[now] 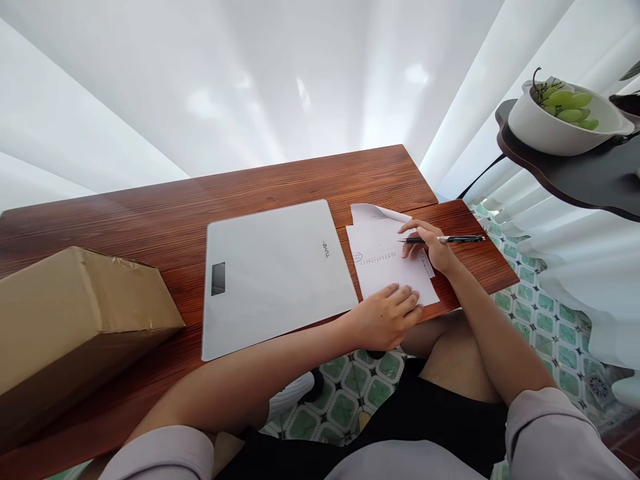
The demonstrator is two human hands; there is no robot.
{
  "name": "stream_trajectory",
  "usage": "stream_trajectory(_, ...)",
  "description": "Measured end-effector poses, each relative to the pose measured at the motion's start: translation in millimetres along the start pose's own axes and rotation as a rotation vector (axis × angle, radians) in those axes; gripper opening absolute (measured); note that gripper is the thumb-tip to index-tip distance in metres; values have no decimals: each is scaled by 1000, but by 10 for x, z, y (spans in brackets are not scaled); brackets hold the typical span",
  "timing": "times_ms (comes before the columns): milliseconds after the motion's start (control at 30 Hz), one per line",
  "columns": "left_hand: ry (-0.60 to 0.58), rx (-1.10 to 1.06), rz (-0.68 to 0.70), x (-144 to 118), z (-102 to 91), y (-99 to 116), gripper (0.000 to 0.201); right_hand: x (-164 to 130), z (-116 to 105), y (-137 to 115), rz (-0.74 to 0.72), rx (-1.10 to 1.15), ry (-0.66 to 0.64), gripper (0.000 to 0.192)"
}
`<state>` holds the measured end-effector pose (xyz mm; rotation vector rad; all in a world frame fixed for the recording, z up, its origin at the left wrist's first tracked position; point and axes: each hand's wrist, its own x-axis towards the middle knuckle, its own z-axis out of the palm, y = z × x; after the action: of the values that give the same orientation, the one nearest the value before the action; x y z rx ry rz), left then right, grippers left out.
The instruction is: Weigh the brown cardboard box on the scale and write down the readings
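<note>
My right hand [431, 245] grips a black and silver pen [465, 239] over the white papers [390, 273]. The pen lies nearly level across my fingers, with its tip pointing left. Lines of small print or writing and a circled mark show on the top sheet, and a corner of a sheet curls up at the far side. My left hand [390, 315] rests with its fingers laid out on the near edge of the papers, and nothing shows in it. To the left of the papers lies a flat white scale [280, 273] with a dark display.
A brown cardboard box [75, 313] stands at the left of the wooden table [280, 177]. At the right, a white bowl [545, 130] of green grapes [567, 100] sits on a dark shelf [565, 177]. White curtains [310, 73] hang behind the table.
</note>
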<state>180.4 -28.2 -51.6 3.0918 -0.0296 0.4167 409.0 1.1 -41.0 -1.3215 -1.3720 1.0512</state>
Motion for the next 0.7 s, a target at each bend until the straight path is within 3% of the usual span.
stream_trajectory(100, 24, -10, 0, -5, 15, 3, 45, 4, 29, 48, 70, -81, 14, 38)
stream_trajectory(300, 12, -33, -7, -4, 26, 6, 48, -12, 73, 102, 24, -266, 12, 37)
stream_trajectory(700, -21, -40, -17, -8, 37, 20, 49, 6, 125, 76, -25, -379, -14, 39)
